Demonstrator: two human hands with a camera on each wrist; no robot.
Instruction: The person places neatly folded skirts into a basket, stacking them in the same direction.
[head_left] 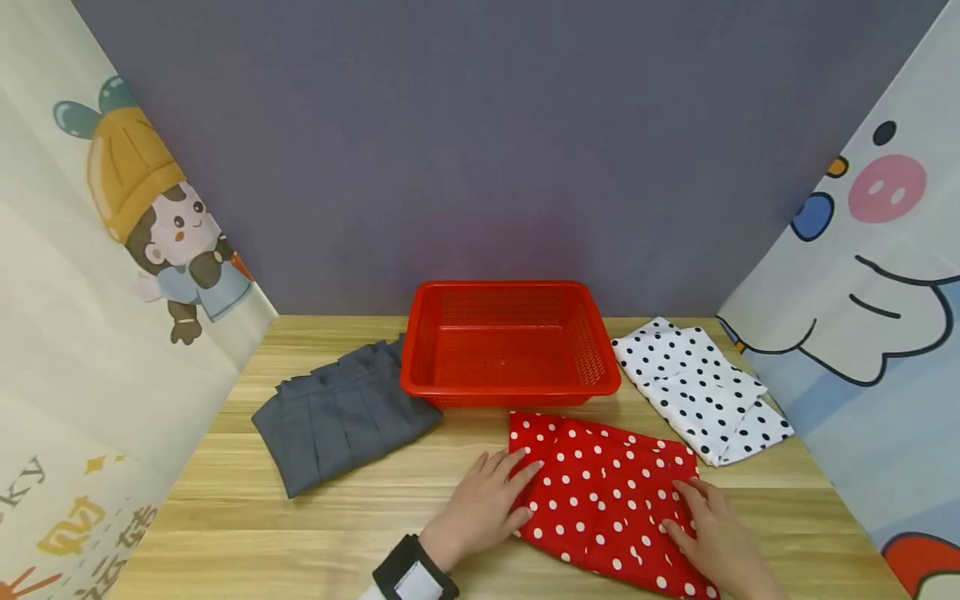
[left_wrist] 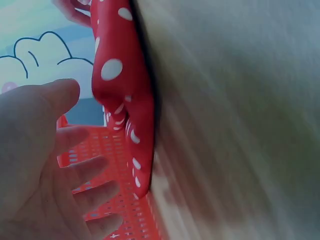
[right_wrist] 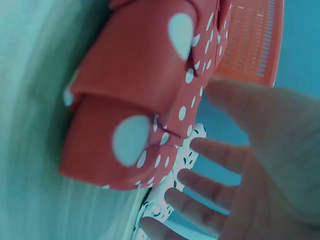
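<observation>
A folded red cloth with white polka dots [head_left: 600, 500] lies on the wooden table in front of a red plastic basket. My left hand [head_left: 491, 504] is at its left edge, fingers spread and fingertips over the border of the fabric. At the opposite edge is my right hand [head_left: 716, 533], its fingers extended along the cloth. In the left wrist view the left fingers [left_wrist: 95, 170] are apart beside the thick fold. The right wrist view shows layered folds of the red cloth [right_wrist: 125, 100], with the right fingers [right_wrist: 210, 185] straight beside them.
The red basket [head_left: 510, 392] stands at the table's back, its inside showing no contents. A folded grey pleated cloth [head_left: 345, 417] lies left of it, and a folded white cloth with black dots [head_left: 697, 392] lies right. A grey panel [head_left: 495, 150] rises behind the table [head_left: 360, 533].
</observation>
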